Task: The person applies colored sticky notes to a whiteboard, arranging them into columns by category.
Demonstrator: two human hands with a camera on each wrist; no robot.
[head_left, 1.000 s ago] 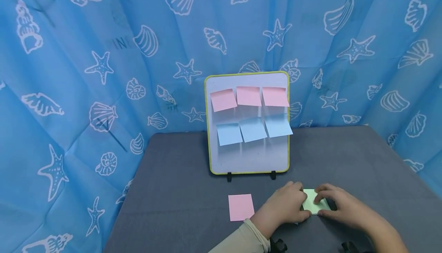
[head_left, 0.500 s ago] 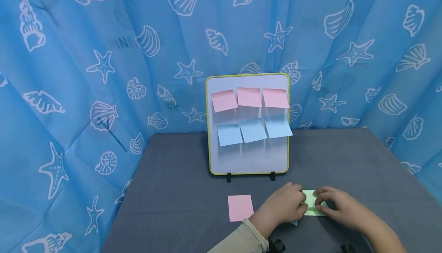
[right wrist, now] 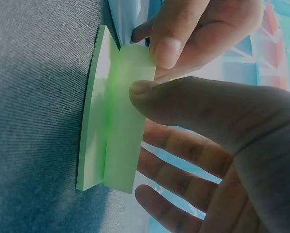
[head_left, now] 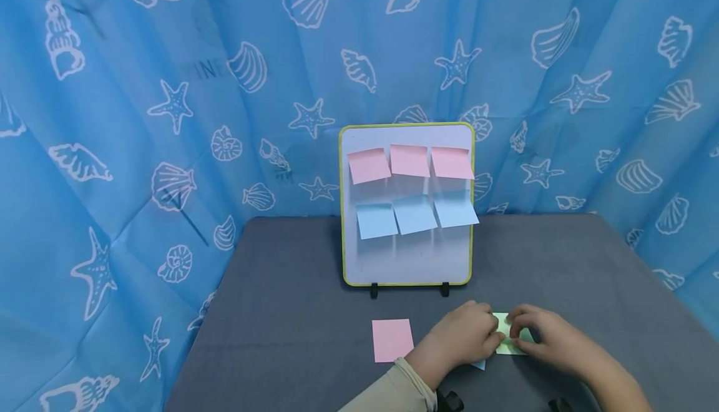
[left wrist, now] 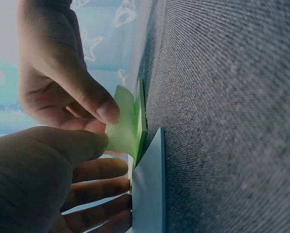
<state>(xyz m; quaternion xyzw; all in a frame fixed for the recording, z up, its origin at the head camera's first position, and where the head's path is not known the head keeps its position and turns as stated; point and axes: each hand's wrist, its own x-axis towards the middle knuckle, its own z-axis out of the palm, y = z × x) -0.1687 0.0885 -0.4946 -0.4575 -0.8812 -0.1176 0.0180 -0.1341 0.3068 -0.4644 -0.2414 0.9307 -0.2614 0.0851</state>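
A green sticky note is lifted and bent up from the green sticky-note pad on the table, one edge still joined to it. My right hand pinches the lifted sheet, thumb on its face in the right wrist view. My left hand pinches the sheet's near corner between thumb and finger, its other fingers beside the blue pad. That blue pad is mostly hidden beneath my left hand in the head view. A pink sticky-note pad lies left of my left hand.
Behind the hands stands a whiteboard with a yellow rim on small black feet. A row of pink notes is stuck above a row of blue notes. A blue shell-patterned curtain hangs behind the grey table.
The green top sheet, lying flat a second ago, has been lifted and bent upward. My right hand has shifted slightly left, toward my left hand, and now both hold the sheet.
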